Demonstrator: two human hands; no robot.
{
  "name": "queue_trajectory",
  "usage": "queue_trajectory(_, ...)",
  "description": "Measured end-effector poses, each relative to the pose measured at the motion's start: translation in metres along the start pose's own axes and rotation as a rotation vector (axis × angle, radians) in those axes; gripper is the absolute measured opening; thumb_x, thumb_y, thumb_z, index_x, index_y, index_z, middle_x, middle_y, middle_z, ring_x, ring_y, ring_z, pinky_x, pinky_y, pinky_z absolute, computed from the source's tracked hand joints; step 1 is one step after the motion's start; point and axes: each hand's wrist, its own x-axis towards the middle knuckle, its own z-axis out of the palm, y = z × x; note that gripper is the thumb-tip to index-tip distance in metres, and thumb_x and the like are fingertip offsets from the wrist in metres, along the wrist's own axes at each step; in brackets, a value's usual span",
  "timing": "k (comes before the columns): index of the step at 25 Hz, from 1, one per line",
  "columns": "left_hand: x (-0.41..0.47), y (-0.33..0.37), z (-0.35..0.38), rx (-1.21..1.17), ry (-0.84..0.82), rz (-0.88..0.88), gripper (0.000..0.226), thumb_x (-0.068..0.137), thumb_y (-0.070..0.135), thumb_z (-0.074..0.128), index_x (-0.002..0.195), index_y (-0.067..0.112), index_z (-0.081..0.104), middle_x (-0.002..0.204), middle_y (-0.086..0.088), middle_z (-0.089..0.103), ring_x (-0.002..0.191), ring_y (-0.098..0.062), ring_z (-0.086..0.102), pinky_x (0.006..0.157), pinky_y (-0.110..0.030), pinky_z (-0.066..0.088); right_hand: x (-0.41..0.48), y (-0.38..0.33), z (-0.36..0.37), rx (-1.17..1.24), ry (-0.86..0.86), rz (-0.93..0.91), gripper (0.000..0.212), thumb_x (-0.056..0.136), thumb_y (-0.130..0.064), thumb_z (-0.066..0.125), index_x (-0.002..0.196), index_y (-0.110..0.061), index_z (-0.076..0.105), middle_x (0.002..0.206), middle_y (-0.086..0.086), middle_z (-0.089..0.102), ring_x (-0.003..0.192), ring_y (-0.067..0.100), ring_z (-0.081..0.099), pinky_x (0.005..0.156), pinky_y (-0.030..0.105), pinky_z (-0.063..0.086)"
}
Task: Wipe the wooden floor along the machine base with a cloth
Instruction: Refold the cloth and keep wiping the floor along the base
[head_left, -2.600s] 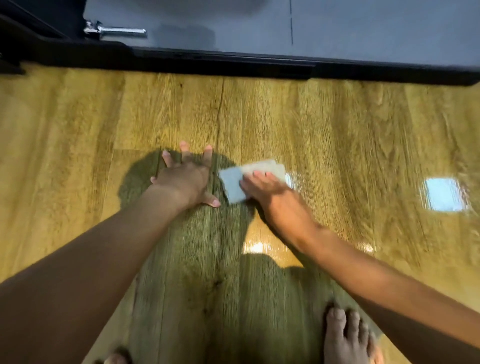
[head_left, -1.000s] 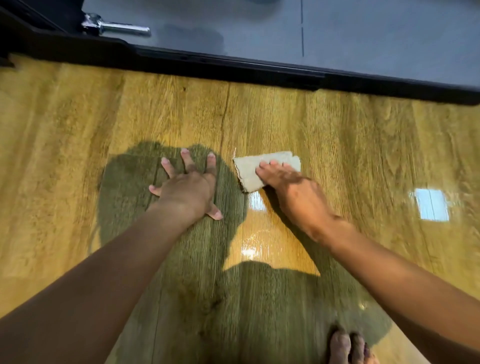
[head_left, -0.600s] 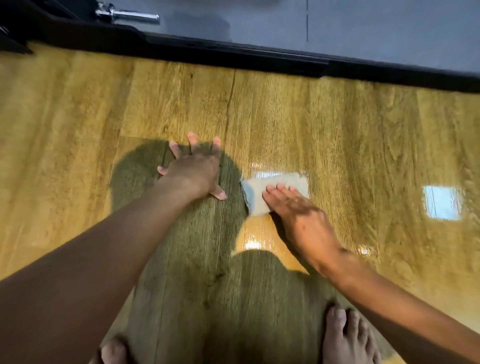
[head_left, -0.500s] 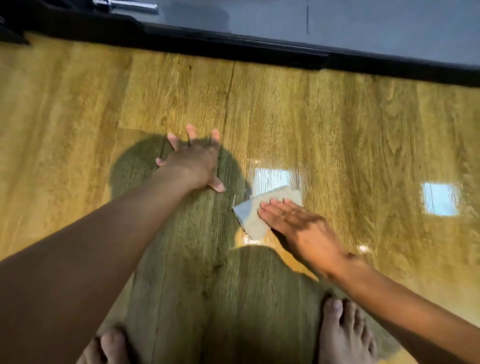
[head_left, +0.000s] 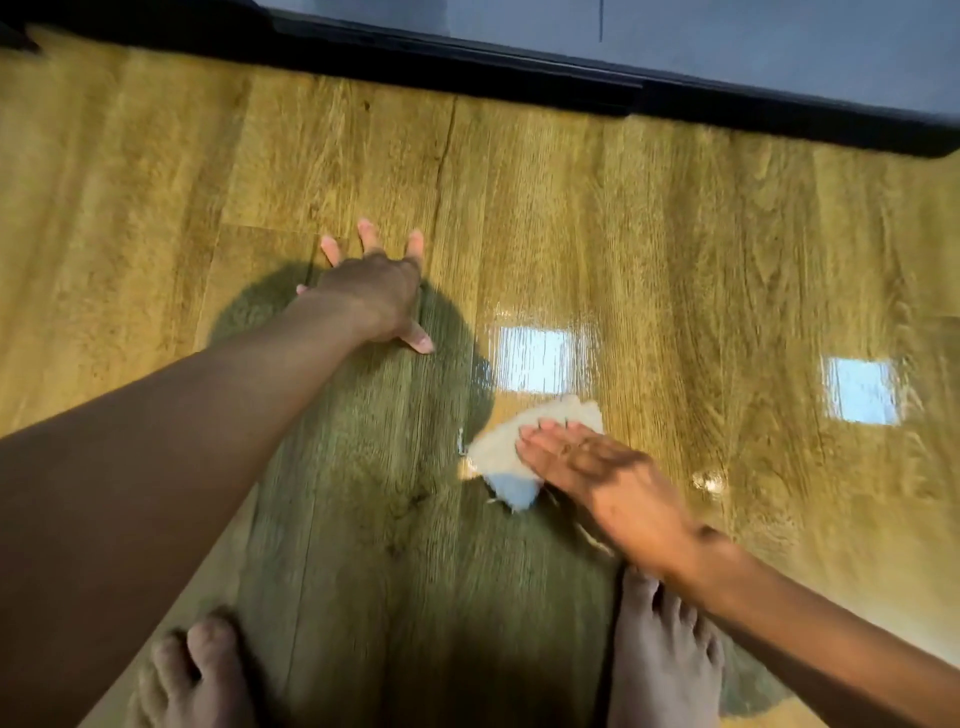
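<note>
A small pale folded cloth (head_left: 506, 457) lies flat on the glossy wooden floor (head_left: 675, 249). My right hand (head_left: 597, 467) presses down on it with flat, extended fingers, covering its right part. My left hand (head_left: 371, 291) rests palm-down on the floor with fingers spread, up and left of the cloth, holding nothing. The machine's black base (head_left: 467, 57) runs across the top of the view, well beyond both hands, with its grey panel (head_left: 727, 36) above.
My two bare feet (head_left: 660, 654) stand at the bottom edge, the right one just below my right wrist, the left foot (head_left: 197, 670) under my left forearm. Bright light reflections (head_left: 537, 358) shine on the floor to the right.
My right hand has dragged the cloth toward me, away from the machine base. My left hand stays planted. The view has tilted down, showing both feet.
</note>
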Motion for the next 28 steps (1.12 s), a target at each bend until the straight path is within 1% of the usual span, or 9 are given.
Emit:
queue_trajectory(4, -0.006, -0.001, -0.003, 0.031, 0.024, -0.018, 0.123, 0.07, 0.05, 0.075, 0.147, 0.034, -0.02, 0.153, -0.015, -0.026, 0.137, -0.051, -0.015, 0.106, -0.068, 0.02, 0.033, 0.018, -0.015, 0.085, 0.029, 0.313, 0.049, 0.087, 0.001, 0.037, 0.132, -0.007, 0.054, 0.134, 0.012, 0.054, 0.122, 0.029, 0.052, 0.092, 0.044, 0.048)
queue_trajectory(8, -0.011, 0.014, -0.005, 0.247, 0.139, -0.018, 0.127, 0.066, 0.053, 0.076, 0.149, 0.028, -0.018, 0.155, -0.02, -0.014, 0.14, -0.049, -0.003, 0.107, -0.066, 0.021, -0.039, -0.012, -0.003, 0.126, -0.058, 0.071, 0.055, 0.084, -0.004, 0.036, 0.137, -0.01, 0.049, 0.143, 0.005, 0.045, 0.134, 0.022, 0.04, 0.111, 0.035, 0.032)
queue_trajectory(10, -0.006, 0.029, -0.008, 0.316, 0.157, 0.048, 0.129, 0.067, 0.038, 0.081, 0.147, 0.03, -0.02, 0.154, -0.018, -0.019, 0.14, -0.047, -0.008, 0.108, -0.065, 0.017, -0.048, -0.005, -0.007, 0.145, -0.036, -0.017, 0.057, 0.08, -0.002, 0.046, 0.136, -0.011, 0.048, 0.14, 0.003, 0.047, 0.134, 0.017, 0.036, 0.111, 0.033, 0.031)
queue_trajectory(12, 0.001, 0.043, -0.013, 0.264, 0.094, 0.121, 0.124, 0.069, 0.031, 0.081, 0.147, 0.034, -0.015, 0.154, -0.011, -0.025, 0.141, -0.042, -0.013, 0.11, -0.063, 0.016, -0.018, 0.014, -0.013, 0.168, -0.073, 0.103, 0.064, 0.078, 0.008, 0.056, 0.138, -0.014, 0.047, 0.14, 0.003, 0.048, 0.132, 0.019, 0.04, 0.106, 0.042, 0.04)
queue_trajectory(16, 0.014, 0.063, -0.015, 0.183, 0.108, 0.155, 0.118, 0.072, 0.054, 0.072, 0.146, 0.038, -0.018, 0.155, -0.01, -0.024, 0.141, -0.043, -0.01, 0.111, -0.058, 0.013, 0.03, 0.038, -0.016, 0.172, 0.025, 0.448, 0.073, 0.078, 0.022, 0.049, 0.14, -0.016, 0.045, 0.143, 0.006, 0.045, 0.129, 0.024, 0.046, 0.095, 0.045, 0.05)
queue_trajectory(18, 0.018, 0.065, -0.015, 0.235, 0.111, 0.105, 0.125, 0.067, 0.058, 0.072, 0.144, 0.037, -0.024, 0.153, -0.015, -0.025, 0.139, -0.049, -0.008, 0.111, -0.057, 0.011, 0.008, 0.024, -0.01, 0.154, 0.078, 0.388, 0.078, 0.059, 0.028, 0.059, 0.128, -0.009, 0.058, 0.131, 0.009, 0.057, 0.12, 0.026, 0.055, 0.088, 0.046, 0.053)
queue_trajectory(20, 0.023, 0.064, -0.017, 0.241, 0.08, 0.088, 0.13, 0.062, 0.06, 0.073, 0.143, 0.035, -0.026, 0.152, -0.018, -0.022, 0.137, -0.051, -0.007, 0.111, -0.057, 0.01, -0.023, 0.009, -0.004, 0.089, 0.094, 0.229, 0.074, 0.056, 0.027, 0.052, 0.12, -0.007, 0.064, 0.124, 0.008, 0.062, 0.113, 0.024, 0.059, 0.085, 0.043, 0.054)
queue_trajectory(24, 0.028, 0.068, -0.02, 0.211, 0.016, 0.084, 0.132, 0.062, 0.052, 0.078, 0.144, 0.031, -0.024, 0.154, -0.018, -0.013, 0.137, -0.052, -0.005, 0.109, -0.06, 0.016, 0.023, 0.05, -0.017, 0.108, 0.124, 0.307, 0.06, 0.075, 0.014, 0.045, 0.127, -0.011, 0.059, 0.129, 0.01, 0.059, 0.115, 0.026, 0.059, 0.093, 0.04, 0.046)
queue_trajectory(28, 0.025, 0.068, -0.019, 0.214, 0.018, 0.1, 0.127, 0.065, 0.048, 0.079, 0.147, 0.031, -0.017, 0.155, -0.019, -0.006, 0.139, -0.05, 0.006, 0.109, -0.058, 0.02, 0.082, 0.082, -0.017, 0.218, 0.078, 0.496, 0.056, 0.093, 0.006, 0.036, 0.143, -0.018, 0.038, 0.15, 0.005, 0.035, 0.138, 0.021, 0.033, 0.111, 0.032, 0.024)
